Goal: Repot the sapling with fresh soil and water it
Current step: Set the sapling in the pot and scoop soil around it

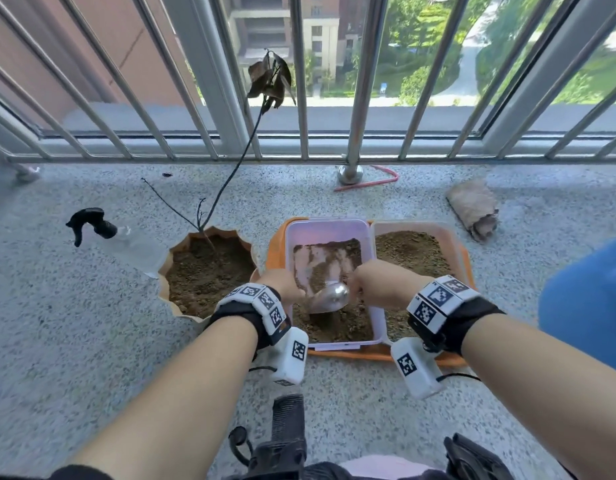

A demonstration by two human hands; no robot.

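Hands (334, 289) over tub rim (370, 271), pot (181, 251) adjacent

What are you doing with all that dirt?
A person is scooping soil. The right hand holds a metal spoon down in the clear tub, which is partly emptied. The left hand grips the tub's near left edge. Beside it, the sapling with dried leaves already stands in soil in the brown pot. A spray bottle lies on the floor, left of the pot.
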